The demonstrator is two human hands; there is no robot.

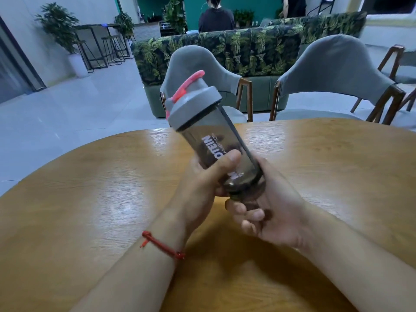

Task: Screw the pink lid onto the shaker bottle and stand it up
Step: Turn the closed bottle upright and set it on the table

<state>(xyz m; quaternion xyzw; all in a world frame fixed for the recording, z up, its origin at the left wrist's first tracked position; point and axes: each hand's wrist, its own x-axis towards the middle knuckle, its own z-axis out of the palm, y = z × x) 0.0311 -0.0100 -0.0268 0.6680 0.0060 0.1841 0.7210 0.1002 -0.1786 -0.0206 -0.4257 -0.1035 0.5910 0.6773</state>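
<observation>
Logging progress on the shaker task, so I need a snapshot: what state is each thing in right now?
Shaker bottle: off the table, tilted, top leaning up and left.
Lid: seated on the bottle, pink flip cap shut.
Left hand: wrapped around the bottle's lower body.
Right hand: cupping the bottle's base.
Table: nothing standing on it in view.

Bottle print (pixel 215 152) partly behind left thumb (pixel 225 163)

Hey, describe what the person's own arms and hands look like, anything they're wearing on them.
Both forearms are bare, with no sleeves showing in the frame. The left hand and the right hand wear no gloves, and no rings or watch are visible. The only item worn is a thin red cord bracelet around the left wrist, tied with a small knot and a short loose end.
</observation>
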